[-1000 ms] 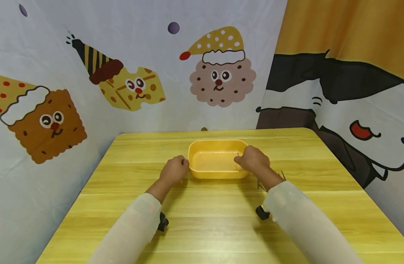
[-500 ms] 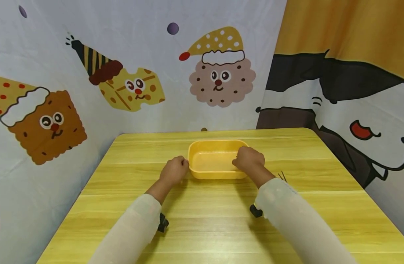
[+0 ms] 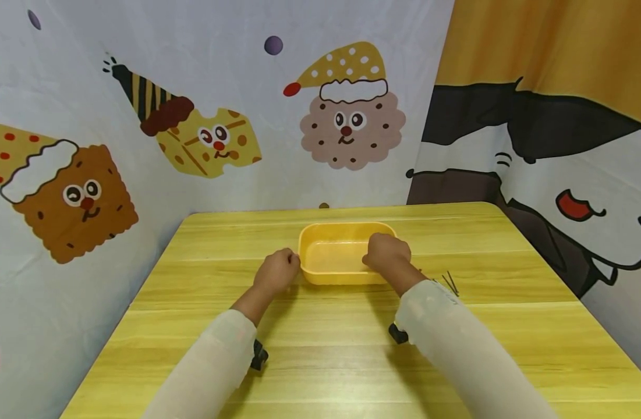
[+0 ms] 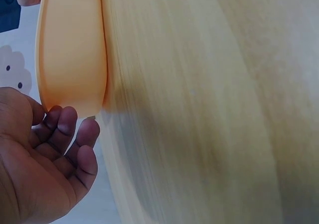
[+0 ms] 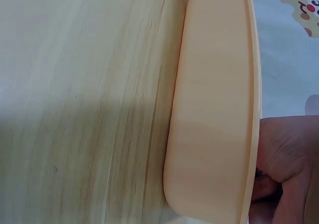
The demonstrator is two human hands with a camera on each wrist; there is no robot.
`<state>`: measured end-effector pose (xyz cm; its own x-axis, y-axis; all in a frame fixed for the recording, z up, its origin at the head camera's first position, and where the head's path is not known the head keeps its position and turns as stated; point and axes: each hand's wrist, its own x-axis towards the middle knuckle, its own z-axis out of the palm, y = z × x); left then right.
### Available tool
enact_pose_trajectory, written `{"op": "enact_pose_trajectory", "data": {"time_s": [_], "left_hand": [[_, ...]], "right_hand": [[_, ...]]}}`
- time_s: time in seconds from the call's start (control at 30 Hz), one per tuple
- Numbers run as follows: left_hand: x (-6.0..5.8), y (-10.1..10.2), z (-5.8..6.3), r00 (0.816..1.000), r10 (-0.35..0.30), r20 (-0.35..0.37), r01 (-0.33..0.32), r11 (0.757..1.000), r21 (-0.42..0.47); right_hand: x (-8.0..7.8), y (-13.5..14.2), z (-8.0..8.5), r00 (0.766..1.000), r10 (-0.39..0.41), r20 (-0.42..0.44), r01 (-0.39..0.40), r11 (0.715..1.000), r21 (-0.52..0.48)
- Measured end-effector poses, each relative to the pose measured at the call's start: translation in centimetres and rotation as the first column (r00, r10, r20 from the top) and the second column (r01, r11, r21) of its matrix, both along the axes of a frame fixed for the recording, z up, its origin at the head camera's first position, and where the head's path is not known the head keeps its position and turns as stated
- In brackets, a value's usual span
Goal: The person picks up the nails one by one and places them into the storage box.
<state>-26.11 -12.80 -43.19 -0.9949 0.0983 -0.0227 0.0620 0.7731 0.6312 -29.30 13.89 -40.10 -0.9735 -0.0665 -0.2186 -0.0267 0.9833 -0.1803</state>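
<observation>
A shallow yellow plastic container (image 3: 330,277) stands on the wooden table (image 3: 320,361). At its left end my left hand (image 3: 277,270) pinches the rim; the left wrist view shows thumb and fingertips meeting there, the other fingers loosely curled. My right hand (image 3: 388,256) reaches over the near right rim, its curled fingers inside the container. A thin dark stick was at its thumb in the earlier head views; hand and container wall now hide it. Right of that wrist lie several thin dark sticks (image 3: 450,283), some partly behind the sleeve.
Each wrist carries a small black camera (image 3: 398,333) on a band. A cloth backdrop (image 3: 220,58) with cartoon biscuits hangs behind the table's far edge and along its sides.
My right hand has moved left and slightly down into the container, and the stick at its thumb has gone out of sight. More loose sticks show beside the sleeve. The left hand stays put.
</observation>
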Motion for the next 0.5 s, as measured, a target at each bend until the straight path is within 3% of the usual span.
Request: {"op": "enact_pose_trajectory", "data": {"time_s": [0.3,0.5], "left_hand": [[0.0,0.0,-0.1,1.0,-0.002,0.007,0.002,1.0,0.0],[-0.1,-0.1,-0.3,1.0,-0.005,0.0,0.005,1.0,0.009]], "right_hand": [[-0.8,-0.2,-0.9,0.997,-0.06,0.052,0.067,0.987,-0.145],[-1.3,-0.1,-1.7,0.994,-0.102,0.034,0.105,0.986,-0.128]]}}
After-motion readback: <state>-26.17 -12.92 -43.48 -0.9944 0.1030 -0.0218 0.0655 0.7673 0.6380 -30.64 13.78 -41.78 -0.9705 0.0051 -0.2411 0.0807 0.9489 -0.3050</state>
